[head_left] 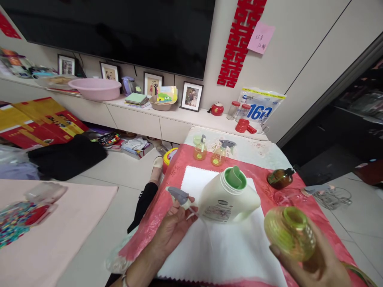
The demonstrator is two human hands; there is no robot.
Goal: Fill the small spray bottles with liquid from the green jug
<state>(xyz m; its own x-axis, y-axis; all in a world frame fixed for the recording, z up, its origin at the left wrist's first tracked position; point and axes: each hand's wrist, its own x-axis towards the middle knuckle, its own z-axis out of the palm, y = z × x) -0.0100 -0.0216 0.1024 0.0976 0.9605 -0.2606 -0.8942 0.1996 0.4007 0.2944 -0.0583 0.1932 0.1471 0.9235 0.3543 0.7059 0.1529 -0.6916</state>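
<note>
Living rm, TV (pixel 119 34) on the wall, low white cabinet (pixel 131 115) under it w/ framed photos along the top. In front of me: table w/ red cloth (pixel 263 161), white mat (pixel 185 257) on it.

L hand (pixel 175 221): fingers pinched round a grey sprayer head (pixel 178 195), thin tube hanging off it near the jug. R hand (pixel 323 261): wrapped round a yellow-green bottle (pixel 281 235), held up off the table at the mat's R side, bit blurry. Big pale jug (pixel 215 209) stands on the mat betw. the two, touched by neither as far as I can tell; green spout (pixel 236 178) bare in its neck, no cap over it.

Where I'm at, approx: sprayer's off & apart from the bottle, bottle mouth uncovered, jug uncapped. Sprayer not back on yet. Can't tell the fill lvl, too blurred. At the far end, 2 small yellow spray bottles, L one (pixel 200 151) & R one (pixel 218 158), look fitted w/ their heads. Brown bottle (pixel 279 179) & pink spray bottle (pixel 289 197) lie on the R side, nr the table edge.
</note>
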